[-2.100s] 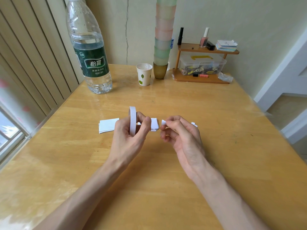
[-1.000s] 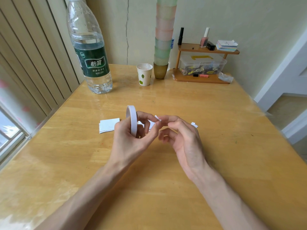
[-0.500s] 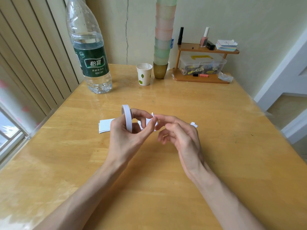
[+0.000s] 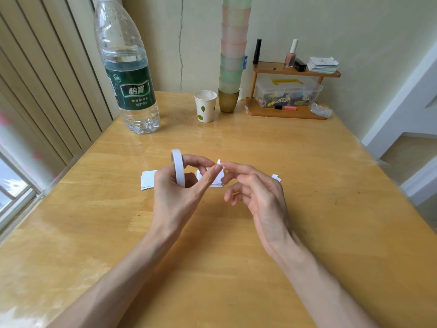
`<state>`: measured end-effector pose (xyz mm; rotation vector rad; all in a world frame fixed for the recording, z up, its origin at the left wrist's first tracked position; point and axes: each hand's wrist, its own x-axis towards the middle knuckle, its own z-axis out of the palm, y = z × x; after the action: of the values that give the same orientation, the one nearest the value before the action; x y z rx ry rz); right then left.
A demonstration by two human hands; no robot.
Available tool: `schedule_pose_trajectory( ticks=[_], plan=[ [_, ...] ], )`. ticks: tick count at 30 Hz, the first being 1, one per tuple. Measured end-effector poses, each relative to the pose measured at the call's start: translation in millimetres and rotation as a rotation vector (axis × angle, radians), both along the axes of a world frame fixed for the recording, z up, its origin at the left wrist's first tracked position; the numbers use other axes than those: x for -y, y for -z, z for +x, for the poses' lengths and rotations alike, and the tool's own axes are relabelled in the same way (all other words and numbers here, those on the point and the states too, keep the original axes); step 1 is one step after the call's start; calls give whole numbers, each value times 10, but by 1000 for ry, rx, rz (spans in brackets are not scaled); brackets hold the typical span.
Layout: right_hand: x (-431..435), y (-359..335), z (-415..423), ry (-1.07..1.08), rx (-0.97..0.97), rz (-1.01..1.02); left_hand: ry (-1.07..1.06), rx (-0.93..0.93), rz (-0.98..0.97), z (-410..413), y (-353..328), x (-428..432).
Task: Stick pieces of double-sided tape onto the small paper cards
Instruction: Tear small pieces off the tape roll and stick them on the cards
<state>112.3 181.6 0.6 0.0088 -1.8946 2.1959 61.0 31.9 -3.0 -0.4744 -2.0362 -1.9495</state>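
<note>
Over the bench point(image 4: 307, 209), my left grip point(image 4: 179, 192) is clamped round the tape roll point(image 4: 177, 168), which stands on edge above the paper cards point(image 4: 148, 179) lying flat near my knuckles. My right grip point(image 4: 257, 195) reaches a forefinger to the tape end point(image 4: 219, 161); pinching or only touching, I cannot tell. I judge I am freeing a piece. Next it needs a clean tear, then pressing onto a card.

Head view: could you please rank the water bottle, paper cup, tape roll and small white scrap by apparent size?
1. water bottle
2. paper cup and tape roll: similar; the roll is nearer, edge-on and partly hidden by the left hand, so unranked
3. small white scrap
</note>
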Motion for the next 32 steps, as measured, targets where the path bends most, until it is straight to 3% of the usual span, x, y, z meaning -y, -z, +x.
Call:
schedule_pose_trajectory(
  ticks=[32],
  plan=[
    [37,78,-20,36,-44,113,27,55,-9,-49,-9,50]
  ],
)
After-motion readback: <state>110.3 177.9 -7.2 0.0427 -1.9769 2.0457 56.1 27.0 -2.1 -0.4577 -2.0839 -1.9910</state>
